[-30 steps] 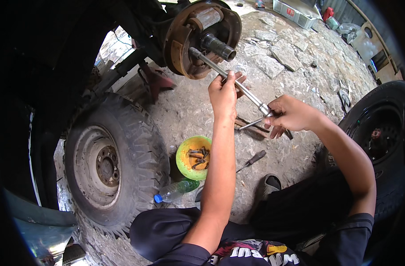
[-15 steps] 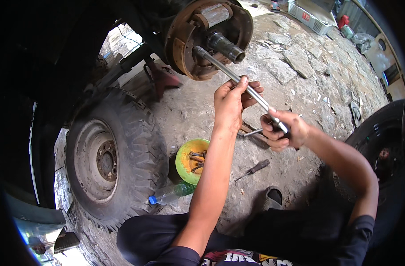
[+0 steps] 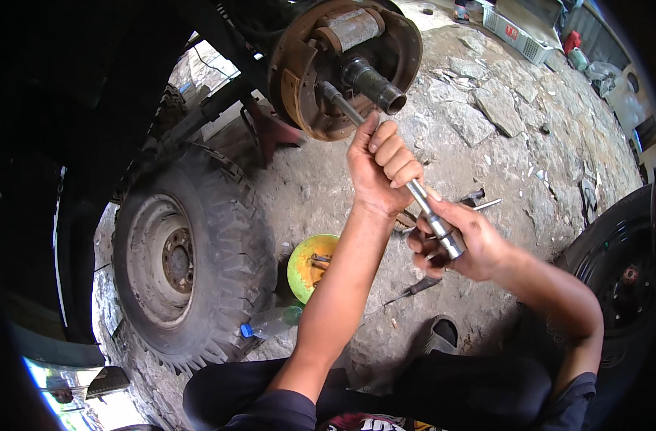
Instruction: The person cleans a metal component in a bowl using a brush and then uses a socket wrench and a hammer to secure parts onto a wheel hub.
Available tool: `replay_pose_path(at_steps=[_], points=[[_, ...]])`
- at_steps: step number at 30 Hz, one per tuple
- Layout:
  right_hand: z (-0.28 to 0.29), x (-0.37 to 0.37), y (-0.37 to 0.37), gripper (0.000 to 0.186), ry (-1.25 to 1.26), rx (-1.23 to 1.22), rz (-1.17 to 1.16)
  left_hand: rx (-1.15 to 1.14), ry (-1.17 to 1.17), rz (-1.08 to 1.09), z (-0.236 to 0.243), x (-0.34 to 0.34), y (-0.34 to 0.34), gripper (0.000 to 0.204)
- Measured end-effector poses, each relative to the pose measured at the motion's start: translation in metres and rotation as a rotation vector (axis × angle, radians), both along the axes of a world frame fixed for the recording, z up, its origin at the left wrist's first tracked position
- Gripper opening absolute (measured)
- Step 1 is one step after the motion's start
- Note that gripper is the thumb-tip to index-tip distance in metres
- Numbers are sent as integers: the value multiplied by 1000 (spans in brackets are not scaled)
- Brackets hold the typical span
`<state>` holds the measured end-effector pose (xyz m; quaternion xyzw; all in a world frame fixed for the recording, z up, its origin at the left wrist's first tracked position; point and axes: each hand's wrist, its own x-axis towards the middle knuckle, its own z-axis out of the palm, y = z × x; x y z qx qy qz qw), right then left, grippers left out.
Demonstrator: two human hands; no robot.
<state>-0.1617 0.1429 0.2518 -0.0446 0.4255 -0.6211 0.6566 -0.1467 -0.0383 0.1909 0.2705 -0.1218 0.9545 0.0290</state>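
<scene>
A long steel socket extension bar (image 3: 352, 113) runs slantwise from inside the rusty brake assembly (image 3: 294, 82) down toward me. Its far end meets the assembly left of the protruding hollow axle spindle (image 3: 374, 86). My left hand (image 3: 385, 161) is wrapped round the bar's middle, fingers closed. At the bar's near end, my right hand (image 3: 471, 233) grips with thumb along the metal; its other fingers are slightly blurred and partly hidden behind. The thick chrome end (image 3: 451, 248) shows below the right thumb. Just beyond that hand are a dark handle (image 3: 474, 195) and a thin silver rod (image 3: 489, 204).
On the left a large tyre (image 3: 231, 251) stands upright; another wheel (image 3: 622, 266) is at right. A yellow-green bowl (image 3: 299, 269) holds metal parts beside a plastic bottle (image 3: 270, 322). A screwdriver (image 3: 421, 286) lies on the stony ground. A red jack stand (image 3: 270, 133) stands behind.
My left hand has turned from a fingertip hold to a full wrap round the bar. My right hand has shifted slightly down, its fingers loosened, baring the bar's thick end.
</scene>
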Motion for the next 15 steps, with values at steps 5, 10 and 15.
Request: replay_pose_path(at_steps=[5, 10, 15], points=[[-9, -5, 0, 27, 1420, 150, 131, -407, -817, 367, 33, 14, 16, 31], [-8, 14, -2, 22, 1716, 218, 127, -462, -908, 410, 29, 13, 8, 28], [9, -6, -8, 24, -83, 53, -145, -119, -244, 123, 1, 2, -10, 29]])
